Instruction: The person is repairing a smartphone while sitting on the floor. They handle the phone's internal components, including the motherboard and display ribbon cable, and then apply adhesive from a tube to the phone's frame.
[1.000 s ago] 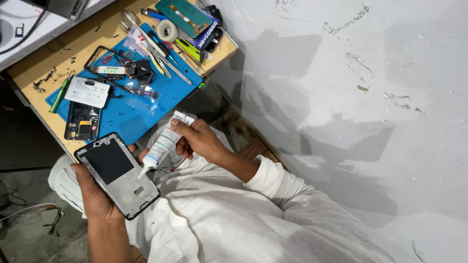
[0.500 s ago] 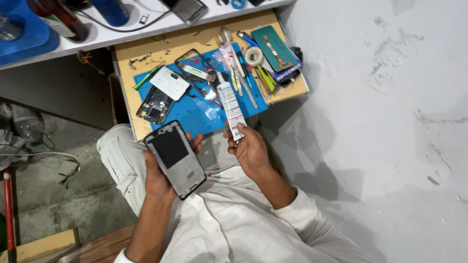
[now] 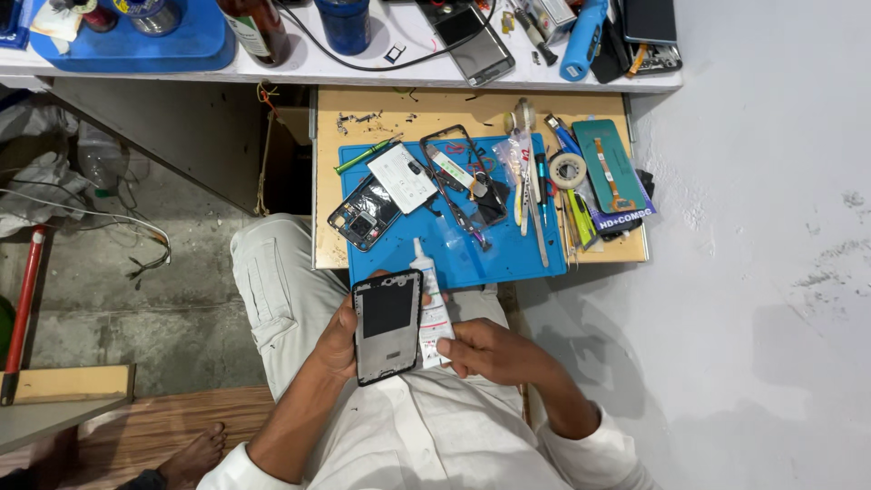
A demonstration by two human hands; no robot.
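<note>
Head view: your left hand (image 3: 337, 340) is mostly hidden behind the phone frame (image 3: 387, 327) it's wrapped around, dark panel facing up over your lap, so you only see the fingers curling at its edges. Your right hand (image 3: 485, 352) is closed round the base of a white glue tube (image 3: 432, 304), nozzle pointing up toward the blue mat (image 3: 454, 259), tube lying just beside the frame's right edge (can't tell if they actually touch). The tube's label is a small red and dark print patch, too tiny to make out. On the mat there's a white rectangular piece (image 3: 402, 177) and a dark opened phone body (image 3: 363, 214). At the wooden tray's right sits a teal flat packet (image 3: 610, 168) on a purple-edged box, half covered. The bottles up top are cut off.
</note>
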